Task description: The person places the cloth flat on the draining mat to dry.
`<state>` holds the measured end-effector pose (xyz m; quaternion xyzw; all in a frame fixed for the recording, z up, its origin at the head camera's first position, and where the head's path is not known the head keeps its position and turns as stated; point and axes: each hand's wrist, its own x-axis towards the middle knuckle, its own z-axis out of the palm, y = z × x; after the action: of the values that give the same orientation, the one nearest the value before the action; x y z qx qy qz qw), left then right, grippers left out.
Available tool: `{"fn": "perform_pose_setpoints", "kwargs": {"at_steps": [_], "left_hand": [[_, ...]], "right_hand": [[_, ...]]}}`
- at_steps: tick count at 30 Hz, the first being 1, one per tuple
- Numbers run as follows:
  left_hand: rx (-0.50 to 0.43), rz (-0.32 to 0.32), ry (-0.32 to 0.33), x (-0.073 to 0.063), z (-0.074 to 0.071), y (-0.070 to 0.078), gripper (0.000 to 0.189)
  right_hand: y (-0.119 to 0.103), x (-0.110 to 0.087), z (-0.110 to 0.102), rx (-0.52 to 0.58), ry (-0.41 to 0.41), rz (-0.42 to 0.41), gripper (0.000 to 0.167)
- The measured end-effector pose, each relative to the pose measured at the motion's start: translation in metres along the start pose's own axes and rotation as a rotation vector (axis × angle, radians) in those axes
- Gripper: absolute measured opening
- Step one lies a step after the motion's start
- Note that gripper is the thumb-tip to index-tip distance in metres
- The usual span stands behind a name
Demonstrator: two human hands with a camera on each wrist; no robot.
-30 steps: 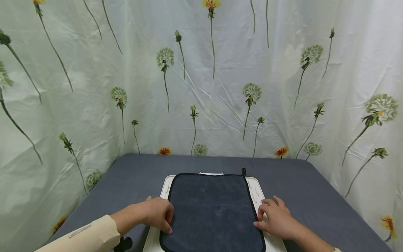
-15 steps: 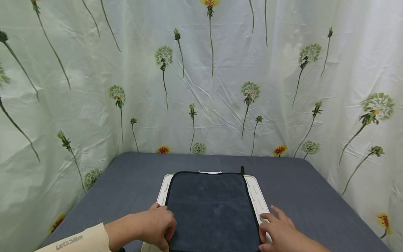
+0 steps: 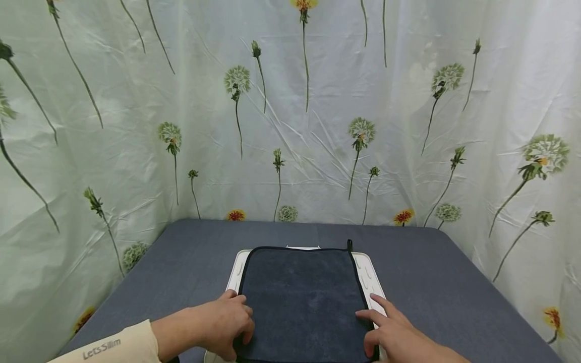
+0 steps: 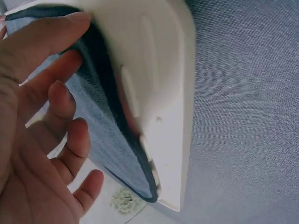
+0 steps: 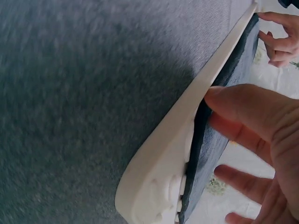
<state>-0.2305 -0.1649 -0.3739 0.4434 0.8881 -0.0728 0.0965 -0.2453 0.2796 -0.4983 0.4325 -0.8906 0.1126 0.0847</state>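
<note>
A dark blue cloth [image 3: 301, 297] with black edging and a small loop [image 3: 349, 245] at its far right corner lies flat over a white tray [image 3: 364, 269] with raised ovals. At the cloth's near left part rests my left hand [image 3: 222, 322], fingers loosely bent. In the left wrist view, its thumb [image 4: 77, 19] touches the black edging and stands apart from the fingers. My right hand [image 3: 392, 330] is over the near right edge, fingers spread, index finger above the cloth. The right wrist view has the right thumb [image 5: 219, 95] at the cloth's edge, beside the tray rim.
The tray stands on a table with a grey-blue cover [image 3: 199, 262]. A white curtain [image 3: 317, 181] with a dandelion print hangs behind and along both sides. Narrow strips of tray rim show left and right of the cloth.
Both hands have come nearer along the cloth's side edges. Most recently the right hand has shifted left and spread its fingers over the cloth. The view has tilted slightly; the cloth stays on the tray.
</note>
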Motion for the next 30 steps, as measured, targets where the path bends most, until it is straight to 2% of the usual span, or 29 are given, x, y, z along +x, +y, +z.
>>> {"fn": "perform_pose_setpoints", "kwargs": {"at_steps": [3, 7, 11, 14, 17, 24, 30], "left_hand": [[0.062, 0.088, 0.049, -0.001, 0.003, -0.001, 0.026], [0.136, 0.188, 0.115, -0.002, 0.007, -0.002, 0.025], [0.185, 0.231, 0.142, -0.002, 0.010, -0.003, 0.021], [0.184, 0.236, 0.157, -0.001, 0.012, -0.002, 0.020], [0.152, 0.224, 0.157, -0.001, 0.013, -0.001, 0.019], [0.056, 0.185, 0.068, -0.002, 0.010, 0.001, 0.016], [-0.005, 0.179, 0.043, -0.002, 0.008, 0.003, 0.012]], "right_hand": [[-0.013, 0.006, -0.013, -0.074, 0.033, -0.075, 0.014], [-0.041, 0.020, -0.044, -0.132, -0.026, -0.147, 0.013], [-0.053, 0.025, -0.058, -0.166, -0.011, -0.193, 0.012], [-0.049, 0.022, -0.052, -0.155, 0.021, -0.201, 0.013], [-0.043, 0.018, -0.047, -0.124, -0.015, -0.169, 0.013], [-0.022, 0.009, -0.031, -0.053, -0.076, -0.119, 0.017], [-0.009, 0.004, -0.022, 0.008, -0.112, -0.128, 0.013]]}}
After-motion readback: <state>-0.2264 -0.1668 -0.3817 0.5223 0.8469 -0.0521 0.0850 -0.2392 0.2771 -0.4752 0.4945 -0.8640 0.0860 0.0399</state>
